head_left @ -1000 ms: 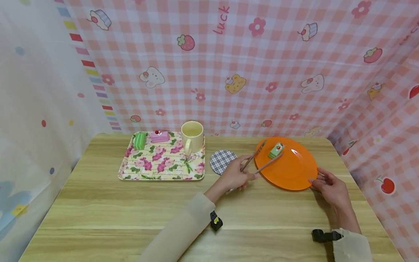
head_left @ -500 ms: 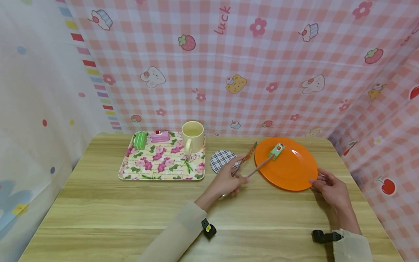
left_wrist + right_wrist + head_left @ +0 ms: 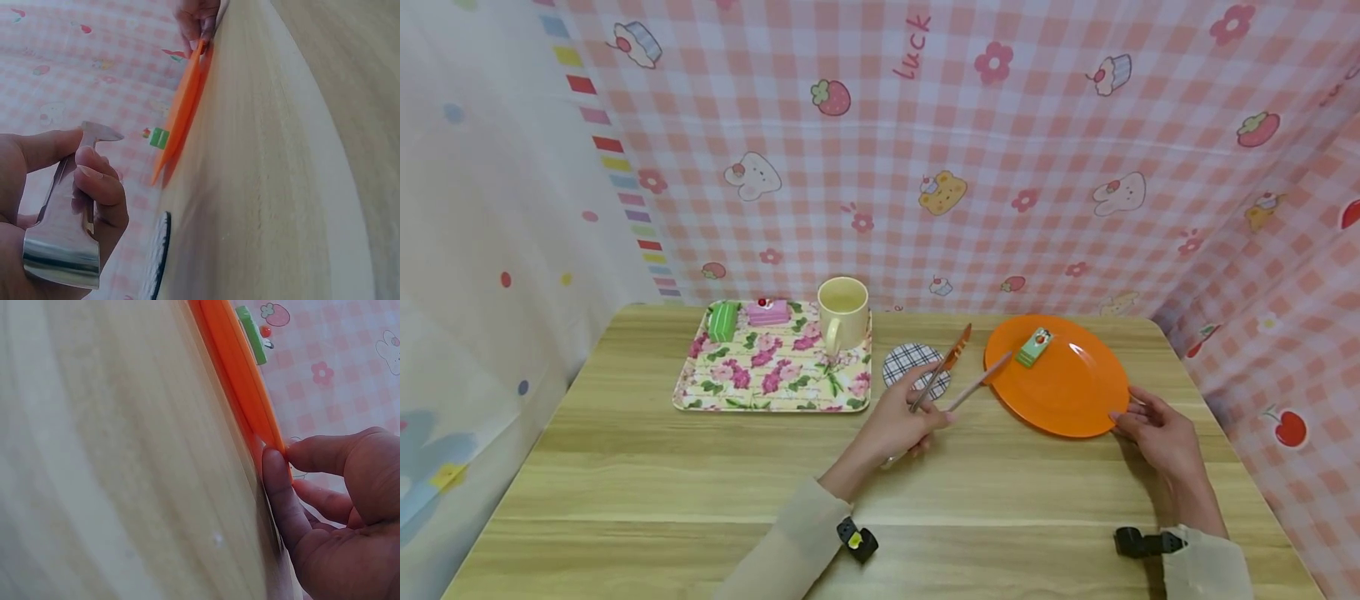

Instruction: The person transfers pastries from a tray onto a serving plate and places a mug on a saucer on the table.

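My left hand holds a pair of shiny metal tongs, fingers curled round them. Their two arms are spread apart with nothing between the tips, one tip just at the left edge of an orange plate. On that plate lies a small green toy cake slice with a white and red topping. At the plate's near right side, my right hand pinches the rim between thumb and fingers. A round plaid coaster lies just beyond the left hand, partly overlapped by it in the head view.
Left of the coaster, a floral tray holds a pale yellow mug, a green striped toy cake and a pink toy cake. A checked cloth hangs behind the wooden table.
My left hand has drawn the tongs leftward and toward me, away from the green cake slice, which now lies on the plate outside the tongs. The right hand keeps its place on the rim.
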Demonstrator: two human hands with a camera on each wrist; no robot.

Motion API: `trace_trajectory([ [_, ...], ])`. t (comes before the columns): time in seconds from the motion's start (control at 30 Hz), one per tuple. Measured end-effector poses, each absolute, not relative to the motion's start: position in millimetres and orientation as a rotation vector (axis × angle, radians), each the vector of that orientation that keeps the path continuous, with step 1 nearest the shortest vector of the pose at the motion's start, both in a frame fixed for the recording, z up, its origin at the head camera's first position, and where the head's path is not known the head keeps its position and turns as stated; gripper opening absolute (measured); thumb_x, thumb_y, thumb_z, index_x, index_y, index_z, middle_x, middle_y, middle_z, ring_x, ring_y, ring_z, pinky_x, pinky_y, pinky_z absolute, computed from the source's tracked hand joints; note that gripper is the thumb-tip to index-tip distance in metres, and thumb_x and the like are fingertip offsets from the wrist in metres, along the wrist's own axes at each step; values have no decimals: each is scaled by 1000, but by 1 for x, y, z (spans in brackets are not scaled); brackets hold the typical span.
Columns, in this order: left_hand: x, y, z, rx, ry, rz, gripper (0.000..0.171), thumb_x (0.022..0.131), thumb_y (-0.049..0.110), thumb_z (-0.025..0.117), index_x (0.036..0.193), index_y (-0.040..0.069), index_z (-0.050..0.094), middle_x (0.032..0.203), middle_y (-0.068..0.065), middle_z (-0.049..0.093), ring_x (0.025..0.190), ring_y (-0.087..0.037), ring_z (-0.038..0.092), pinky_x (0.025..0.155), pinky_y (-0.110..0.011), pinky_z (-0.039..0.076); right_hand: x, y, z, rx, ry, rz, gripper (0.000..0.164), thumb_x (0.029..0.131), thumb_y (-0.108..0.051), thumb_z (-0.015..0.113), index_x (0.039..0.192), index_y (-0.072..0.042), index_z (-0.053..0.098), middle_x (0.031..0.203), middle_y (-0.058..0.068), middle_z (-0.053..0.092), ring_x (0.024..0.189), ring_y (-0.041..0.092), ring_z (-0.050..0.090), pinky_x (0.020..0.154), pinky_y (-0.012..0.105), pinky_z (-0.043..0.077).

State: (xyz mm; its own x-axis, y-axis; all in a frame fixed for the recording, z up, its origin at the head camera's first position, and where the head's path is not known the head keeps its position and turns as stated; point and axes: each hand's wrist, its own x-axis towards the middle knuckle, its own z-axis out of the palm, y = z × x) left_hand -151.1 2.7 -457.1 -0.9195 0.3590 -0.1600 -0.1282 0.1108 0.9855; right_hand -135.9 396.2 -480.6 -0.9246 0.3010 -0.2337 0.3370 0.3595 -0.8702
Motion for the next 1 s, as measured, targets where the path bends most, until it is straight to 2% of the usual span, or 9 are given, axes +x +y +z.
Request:
trace_trajectory([
  [0.27, -146, -11, -454, 238, 2112, 1853, 80, 88, 10, 79, 154, 36, 42, 90, -8, 68, 49, -20, 57, 41, -27, 49, -135, 396, -480, 606, 2568, -1644, 73, 99, -17, 69, 159, 1, 32, 91, -25, 59, 79, -8, 66, 74, 16, 60],
  [0.43, -144, -24, -449, 280, 2198, 1836, 82, 89, 11, 79, 158, 29, 37, 91, -9, 69, 50, -27, 61, 42, -32, 52, -135, 395, -479, 611, 2571, -1641, 72, 98, -16, 69, 159, 1, 32, 92, -23, 58, 79, -8, 65, 74, 16, 60],
  [0.6, -142, -36, -443, 256, 2227, 1868, 82, 89, 12, 79, 157, 30, 38, 91, -10, 69, 52, -34, 63, 41, -32, 51, -136, 395, -477, 614, 2570, -1630, 73, 98, -17, 69, 159, 0, 32, 93, -22, 58, 80, -8, 65, 75, 16, 60],
  [0.87, -139, -51, -434, 200, 2231, 1904, 83, 88, 7, 79, 157, 31, 39, 91, -11, 68, 52, -29, 61, 43, -30, 49, -137, 397, -478, 619, 2568, -1615, 73, 99, -19, 69, 159, -2, 32, 98, -19, 57, 81, -8, 64, 76, 15, 59],
  [1.0, -138, -58, -430, 179, 2223, 1924, 83, 88, 9, 79, 155, 37, 39, 92, -10, 68, 53, -24, 60, 44, -27, 48, -136, 397, -480, 620, 2571, -1609, 73, 98, -20, 70, 159, -2, 33, 98, -19, 58, 81, -8, 64, 75, 15, 59],
])
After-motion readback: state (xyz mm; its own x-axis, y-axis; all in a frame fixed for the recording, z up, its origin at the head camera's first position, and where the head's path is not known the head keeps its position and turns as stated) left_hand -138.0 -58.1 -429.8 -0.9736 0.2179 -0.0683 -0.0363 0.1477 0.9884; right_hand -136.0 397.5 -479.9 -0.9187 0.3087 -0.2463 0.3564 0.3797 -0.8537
